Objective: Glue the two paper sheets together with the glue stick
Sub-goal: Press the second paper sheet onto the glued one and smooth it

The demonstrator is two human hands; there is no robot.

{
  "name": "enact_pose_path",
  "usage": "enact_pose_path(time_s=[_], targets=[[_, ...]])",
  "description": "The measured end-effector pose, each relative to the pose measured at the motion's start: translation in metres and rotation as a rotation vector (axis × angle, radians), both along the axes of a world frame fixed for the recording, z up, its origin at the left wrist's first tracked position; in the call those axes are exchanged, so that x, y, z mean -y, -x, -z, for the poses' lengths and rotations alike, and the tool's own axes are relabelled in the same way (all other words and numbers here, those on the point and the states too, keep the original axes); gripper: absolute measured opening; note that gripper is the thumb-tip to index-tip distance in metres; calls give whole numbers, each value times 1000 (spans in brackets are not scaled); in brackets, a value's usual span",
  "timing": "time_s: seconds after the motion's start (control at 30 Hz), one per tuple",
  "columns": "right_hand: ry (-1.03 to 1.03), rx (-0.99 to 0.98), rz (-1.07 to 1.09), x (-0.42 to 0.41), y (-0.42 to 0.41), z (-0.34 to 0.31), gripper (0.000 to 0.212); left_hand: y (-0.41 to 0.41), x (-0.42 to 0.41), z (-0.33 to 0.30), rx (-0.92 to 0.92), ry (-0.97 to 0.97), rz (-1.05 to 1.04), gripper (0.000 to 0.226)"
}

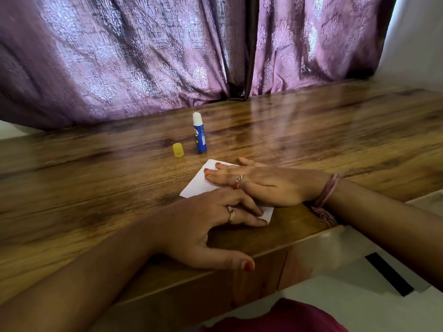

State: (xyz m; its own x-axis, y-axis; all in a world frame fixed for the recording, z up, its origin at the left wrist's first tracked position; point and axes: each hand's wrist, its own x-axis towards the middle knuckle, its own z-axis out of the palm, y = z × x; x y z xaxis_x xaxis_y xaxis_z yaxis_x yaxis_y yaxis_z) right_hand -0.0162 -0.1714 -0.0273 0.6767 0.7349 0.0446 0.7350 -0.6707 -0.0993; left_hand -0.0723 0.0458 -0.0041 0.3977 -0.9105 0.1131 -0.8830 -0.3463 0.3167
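Observation:
White paper (200,182) lies flat on the wooden table (96,188), near its front edge; I cannot tell whether it is one sheet or two stacked. My left hand (208,226) rests palm down, its fingertips pressing the paper's near corner. My right hand (268,185) lies flat across the paper's right side, fingers spread. Both hands hide most of the paper. Behind it stands the blue glue stick (199,133), upright and uncapped, its white glue showing. Its yellow cap (178,150) sits just to the left.
A purple patterned curtain (143,56) hangs along the table's back edge. The table's front edge runs just below my left thumb, with a drawer front (259,276) under it. A white floor or surface (359,295) shows at the lower right.

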Motion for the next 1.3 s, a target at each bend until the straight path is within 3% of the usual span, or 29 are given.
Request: enact_pose_path(time_s=[0.1, 0.23, 0.43, 0.57, 0.73, 0.87, 1.0, 1.07, 1.17, 1.3], targets=[[138, 0, 17, -6, 7, -3, 44, -1, -1, 1, -44, -10, -2, 58], [78, -112, 12, -10, 7, -11, 48, -2, -1, 3, -100, 10, -19, 58], [85, -103, 115, -11, 5, -7, 54, -8, -1, 8, -83, 20, -40, 52], [94, -83, 198, -4, 2, -3, 62, -13, -3, 10, -118, 180, -102, 32], [36, -81, 422, 13, -4, 2, 67, -34, -10, 17, 142, 540, -411, 9], [10, -83, 580, 12, -5, 6, 67, -53, -14, 22, 173, 868, -838, 27], [20, -68, 623, 9, -6, 7, 67, -80, -23, 24, -52, 847, -1230, 53], [13, -64, 633, 9, -7, 8, 67, -90, -24, 23, -120, 813, -1282, 60], [0, -61, 636, 9, -9, 9, 67, -100, -18, 20, -62, 781, -1269, 59], [-105, -85, 615, 12, -9, 3, 66, -107, -17, 16, -64, 889, -1208, 61]])
